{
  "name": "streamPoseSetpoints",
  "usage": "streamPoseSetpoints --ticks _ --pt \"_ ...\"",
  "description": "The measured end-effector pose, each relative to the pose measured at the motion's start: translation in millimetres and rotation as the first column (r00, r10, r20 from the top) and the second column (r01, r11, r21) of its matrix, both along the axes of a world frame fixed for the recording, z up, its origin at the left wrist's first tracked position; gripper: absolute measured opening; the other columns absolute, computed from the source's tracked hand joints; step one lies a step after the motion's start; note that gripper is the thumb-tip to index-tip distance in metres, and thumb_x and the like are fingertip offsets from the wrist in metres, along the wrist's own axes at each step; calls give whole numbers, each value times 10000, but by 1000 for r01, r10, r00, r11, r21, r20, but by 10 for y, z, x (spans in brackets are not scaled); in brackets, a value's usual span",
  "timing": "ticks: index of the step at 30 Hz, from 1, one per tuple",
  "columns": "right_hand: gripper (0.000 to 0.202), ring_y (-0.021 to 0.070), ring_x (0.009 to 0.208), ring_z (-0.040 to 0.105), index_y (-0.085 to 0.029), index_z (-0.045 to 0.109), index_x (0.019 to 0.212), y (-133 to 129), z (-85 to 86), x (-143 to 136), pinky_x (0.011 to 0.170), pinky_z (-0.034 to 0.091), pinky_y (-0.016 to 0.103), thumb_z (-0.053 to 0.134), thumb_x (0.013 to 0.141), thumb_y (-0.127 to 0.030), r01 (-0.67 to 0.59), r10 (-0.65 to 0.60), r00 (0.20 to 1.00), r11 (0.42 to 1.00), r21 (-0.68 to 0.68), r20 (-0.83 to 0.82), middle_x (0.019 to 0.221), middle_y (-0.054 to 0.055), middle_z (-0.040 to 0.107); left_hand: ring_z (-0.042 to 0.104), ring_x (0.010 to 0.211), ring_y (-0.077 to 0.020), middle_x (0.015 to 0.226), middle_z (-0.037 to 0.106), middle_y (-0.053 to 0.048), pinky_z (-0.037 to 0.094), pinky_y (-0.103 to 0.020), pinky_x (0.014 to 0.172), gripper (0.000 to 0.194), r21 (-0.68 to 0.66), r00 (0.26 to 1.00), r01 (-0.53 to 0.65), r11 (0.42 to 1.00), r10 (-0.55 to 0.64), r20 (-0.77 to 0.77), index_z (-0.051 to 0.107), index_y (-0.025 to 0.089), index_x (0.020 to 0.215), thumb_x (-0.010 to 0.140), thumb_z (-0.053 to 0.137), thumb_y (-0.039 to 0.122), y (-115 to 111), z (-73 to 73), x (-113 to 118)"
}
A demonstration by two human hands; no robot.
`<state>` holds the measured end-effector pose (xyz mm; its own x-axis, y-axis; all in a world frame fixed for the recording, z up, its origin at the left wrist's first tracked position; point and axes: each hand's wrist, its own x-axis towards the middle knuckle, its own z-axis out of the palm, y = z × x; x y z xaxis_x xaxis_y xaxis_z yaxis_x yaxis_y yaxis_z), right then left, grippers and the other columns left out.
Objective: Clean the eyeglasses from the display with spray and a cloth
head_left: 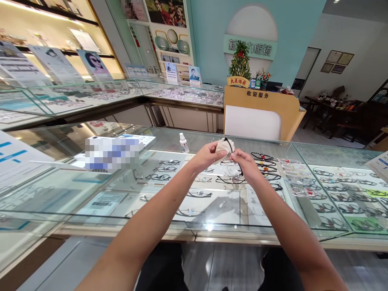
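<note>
Over the glass display counter (169,141), my two hands meet in front of me. My left hand (208,155) is closed on a crumpled pale cloth (222,146). A black-framed pair of glasses (228,141) is partly wrapped in that cloth, and much of it is hidden. With its fingers pinched, my right hand (245,161) grips the glasses by a dark part near the cloth; a dark temple hangs down beside the palm. A small white bottle (183,143) stands upright on the glass, left of my hands.
Under the glass lie several rows of eyeglass frames (266,165). A box with a blurred print (112,153) rests at the left, near a tilted white card (18,157). Beyond the counter are more showcases (188,95) and a wooden cashier desk (263,99).
</note>
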<state>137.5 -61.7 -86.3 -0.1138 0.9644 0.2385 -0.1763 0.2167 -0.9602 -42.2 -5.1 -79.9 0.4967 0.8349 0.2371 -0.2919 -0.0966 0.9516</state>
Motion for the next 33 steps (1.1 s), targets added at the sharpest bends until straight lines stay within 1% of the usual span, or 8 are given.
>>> streamPoseSetpoints --ticks 3,9,14,16,20,26,29,33 --pt "437 202 914 531 -238 635 686 3 -25 -26 942 419 357 852 734 -614 -14 14 1000 1000 -8 18 857 -10 555 641 644 -141 738 733 -9 479 -248 621 629 -7 997 -76 997 76 0 730 155 885 528 1059 555 -41 -23 69" --pt "483 199 926 534 -229 633 709 -59 -27 -83 921 416 350 832 777 -664 -57 50 990 997 47 134 919 -1 537 551 514 -126 596 646 -4 434 -269 519 689 -4 985 -172 985 172 8 657 171 703 652 889 818 -52 -62 135" --pt "497 198 932 540 -237 619 711 7 -42 -22 919 423 348 849 756 -675 14 -17 997 999 32 75 946 9 580 644 677 -179 696 695 -30 528 -297 646 758 14 945 -327 945 327 14 687 188 804 603 837 903 69 -60 81" --pt "498 204 946 554 -244 620 706 35 -19 34 901 437 340 881 714 -668 52 -52 999 999 8 10 938 14 604 648 721 -189 738 699 -35 522 -305 672 757 97 890 -439 893 447 -88 685 197 866 693 717 933 149 -65 4" --pt "454 201 991 612 -249 668 728 20 77 145 847 478 299 944 670 -604 33 -41 990 998 -61 -138 959 26 677 601 683 -199 697 647 -31 446 -312 649 560 279 685 -536 797 603 -409 643 205 801 882 575 755 287 -94 -200" --pt "428 170 950 661 -245 656 746 -23 141 221 831 523 270 944 732 -561 -66 49 975 995 -71 -218 897 18 718 665 887 -317 754 680 -65 478 -385 819 235 412 449 -564 715 685 -574 545 246 721 809 720 376 362 -159 -329" --pt "433 154 908 662 -242 661 752 -18 147 226 809 525 257 947 735 -566 -90 72 971 994 -67 -226 874 11 720 690 986 -361 911 744 -118 494 -461 927 140 462 399 -574 676 724 -563 583 237 819 802 711 293 335 -154 -304" --pt "464 138 836 653 -235 654 738 -10 161 234 773 525 252 977 696 -567 -118 94 961 990 -78 -260 851 0 714 674 1162 -319 1148 780 -123 494 -452 1043 85 547 436 -565 618 786 -439 655 226 924 909 619 302 247 -69 -243"
